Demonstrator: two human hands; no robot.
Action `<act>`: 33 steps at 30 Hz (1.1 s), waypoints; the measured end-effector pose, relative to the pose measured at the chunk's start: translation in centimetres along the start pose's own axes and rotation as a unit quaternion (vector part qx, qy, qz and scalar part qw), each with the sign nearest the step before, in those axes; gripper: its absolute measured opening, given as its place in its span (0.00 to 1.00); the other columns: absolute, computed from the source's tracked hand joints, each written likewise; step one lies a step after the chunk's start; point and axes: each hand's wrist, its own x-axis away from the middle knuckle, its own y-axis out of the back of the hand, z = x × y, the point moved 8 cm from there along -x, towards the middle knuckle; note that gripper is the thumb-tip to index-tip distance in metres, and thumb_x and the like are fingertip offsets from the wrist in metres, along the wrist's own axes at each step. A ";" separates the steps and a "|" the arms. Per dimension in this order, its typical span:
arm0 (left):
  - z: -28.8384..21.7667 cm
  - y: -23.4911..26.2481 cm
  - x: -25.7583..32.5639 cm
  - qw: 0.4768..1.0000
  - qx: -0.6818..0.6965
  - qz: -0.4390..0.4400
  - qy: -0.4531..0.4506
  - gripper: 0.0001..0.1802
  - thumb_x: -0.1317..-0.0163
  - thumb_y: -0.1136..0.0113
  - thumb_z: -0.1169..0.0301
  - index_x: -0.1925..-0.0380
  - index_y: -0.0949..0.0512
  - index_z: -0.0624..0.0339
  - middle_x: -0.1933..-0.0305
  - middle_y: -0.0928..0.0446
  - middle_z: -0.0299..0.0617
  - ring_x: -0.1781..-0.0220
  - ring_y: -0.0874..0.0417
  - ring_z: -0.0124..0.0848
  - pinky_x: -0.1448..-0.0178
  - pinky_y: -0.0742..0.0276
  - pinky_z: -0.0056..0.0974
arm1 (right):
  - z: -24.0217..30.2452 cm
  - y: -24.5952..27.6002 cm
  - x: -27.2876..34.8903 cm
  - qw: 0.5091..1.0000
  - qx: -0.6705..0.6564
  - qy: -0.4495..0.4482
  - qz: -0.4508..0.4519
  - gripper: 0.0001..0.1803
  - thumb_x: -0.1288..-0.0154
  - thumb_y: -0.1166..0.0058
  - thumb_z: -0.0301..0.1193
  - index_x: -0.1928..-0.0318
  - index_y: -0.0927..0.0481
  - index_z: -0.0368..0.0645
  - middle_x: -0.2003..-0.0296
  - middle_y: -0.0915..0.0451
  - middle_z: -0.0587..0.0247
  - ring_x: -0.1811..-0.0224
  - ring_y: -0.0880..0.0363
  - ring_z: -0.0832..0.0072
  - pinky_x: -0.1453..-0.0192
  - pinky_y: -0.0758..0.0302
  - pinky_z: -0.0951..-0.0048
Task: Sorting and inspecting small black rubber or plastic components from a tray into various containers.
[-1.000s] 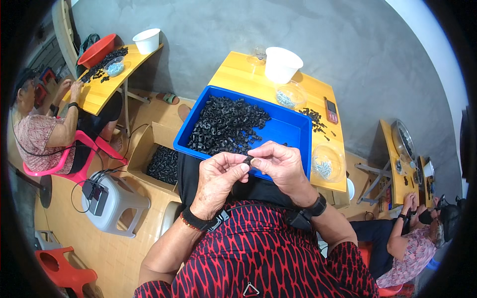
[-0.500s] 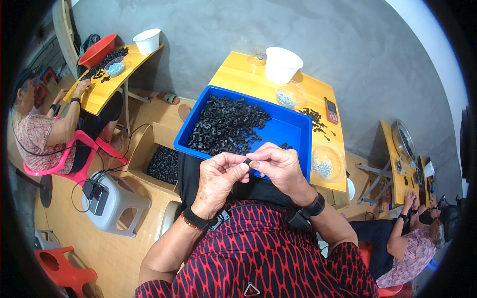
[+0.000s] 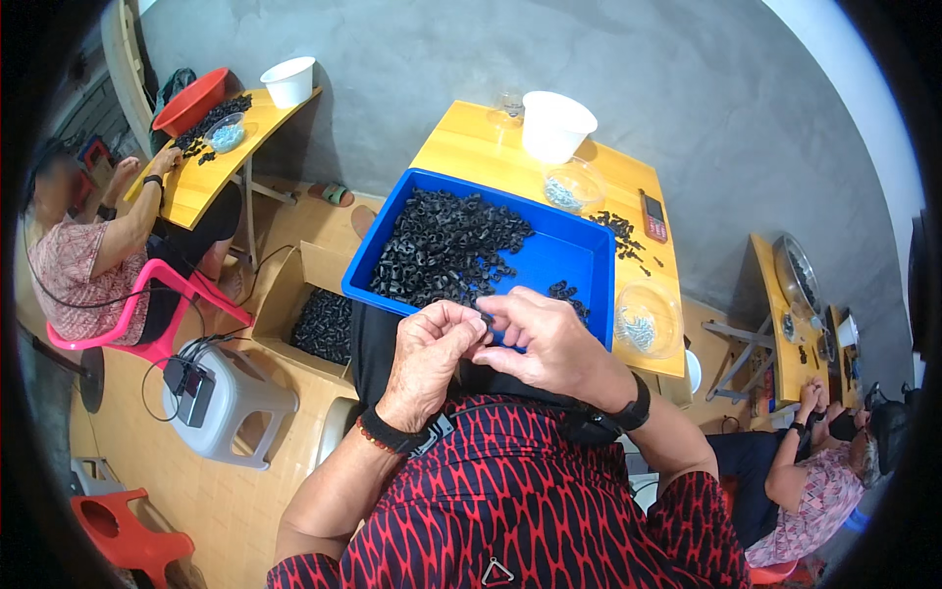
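Lying beyond left hand [image 3: 427, 358] and right hand [image 3: 559, 344]: black parts [image 3: 442, 240] (heaped).

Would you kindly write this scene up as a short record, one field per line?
Left hand: thumb and fingertip together; anything pinched there is hard to make out
Right hand: thumb and forefinger apart, close to the left fingertips
Blue tray: black parts heaped mostly at left
Table: white tub, phone, two clear bowls of small metal pieces
Floor, left: cardboard box of black parts, gray stool
Others: one person seated left, another right
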 end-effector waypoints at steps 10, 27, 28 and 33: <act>-0.6 -0.6 0.3 0.998 -0.061 -0.024 -0.008 0.06 0.35 0.36 0.76 0.60 0.19 0.65 0.63 0.17 0.37 0.63 0.18 0.22 0.54 0.21 0.29 | -0.2 -0.3 -0.4 0.993 0.118 0.018 -0.011 0.15 0.43 0.38 0.30 0.59 0.23 0.34 0.69 0.24 0.48 0.67 0.21 0.50 0.64 0.23 0.56; -1.6 -1.0 0.9 0.987 -0.129 -0.018 -0.092 0.03 0.37 0.35 0.79 0.65 0.18 0.66 0.67 0.18 0.36 0.67 0.21 0.19 0.60 0.23 0.26 | 0.7 -1.3 0.4 0.978 0.174 0.114 -0.030 0.21 0.44 0.36 0.23 0.50 0.22 0.30 0.68 0.23 0.50 0.71 0.20 0.54 0.68 0.22 0.63; -1.6 -1.1 0.8 0.986 -0.141 -0.013 -0.088 0.02 0.37 0.35 0.79 0.65 0.18 0.66 0.67 0.18 0.35 0.67 0.21 0.19 0.60 0.24 0.26 | 0.5 -1.4 0.5 0.977 0.178 0.114 -0.024 0.20 0.44 0.36 0.23 0.50 0.23 0.30 0.68 0.23 0.49 0.70 0.20 0.54 0.68 0.22 0.63; -2.9 1.0 0.7 0.981 -0.108 -0.101 -0.123 0.01 0.36 0.38 0.78 0.66 0.20 0.63 0.65 0.16 0.40 0.65 0.18 0.25 0.56 0.21 0.32 | -2.0 -0.3 -1.5 0.999 0.022 0.026 0.017 0.24 0.39 0.35 0.33 0.47 0.23 0.31 0.62 0.19 0.49 0.69 0.17 0.64 0.65 0.20 0.65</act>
